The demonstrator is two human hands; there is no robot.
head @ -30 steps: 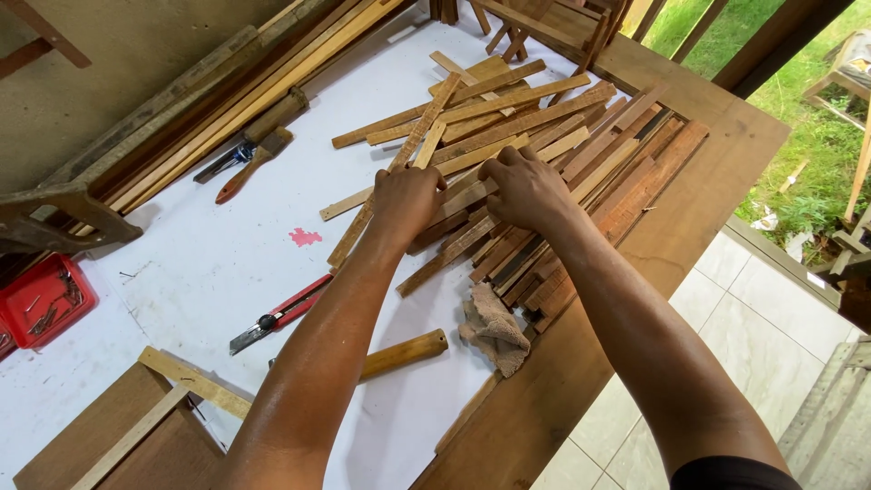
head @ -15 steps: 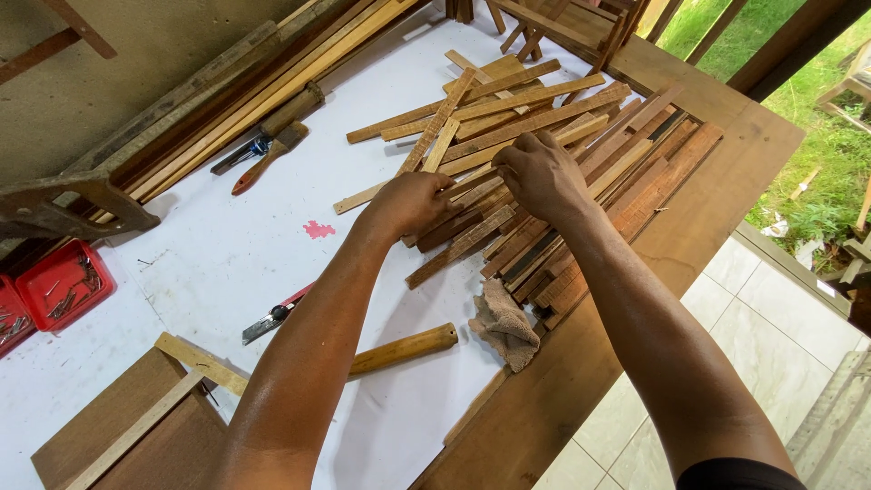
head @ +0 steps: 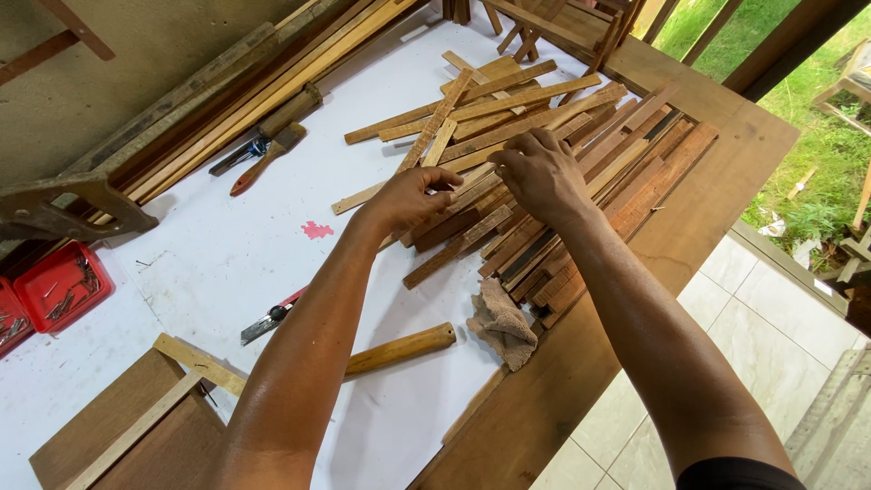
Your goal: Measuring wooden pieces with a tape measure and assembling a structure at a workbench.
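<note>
A heap of short wooden strips [head: 544,109], light and dark brown, lies on the white sheet [head: 227,263] at the far right of the workbench. My left hand [head: 408,195] hovers at the heap's near edge, fingers curled on a light strip [head: 363,198] that points left. My right hand [head: 543,172] is just to its right on top of the heap, fingertips bent down and pinching among the strips. The two hands almost touch. What exactly the right fingers pinch is hidden by the hand.
A wooden tool handle [head: 399,349] and a crumpled rag [head: 499,322] lie under my arms. Red-handled pliers [head: 270,318], a brush [head: 268,154], a red tray of nails [head: 59,286] and long slats [head: 227,82] sit to the left. The bench edge [head: 581,363] drops to a tiled floor [head: 753,290].
Both hands stay over the heap. Their fingers have curled and drawn closer together. The camera view has shifted slightly.
</note>
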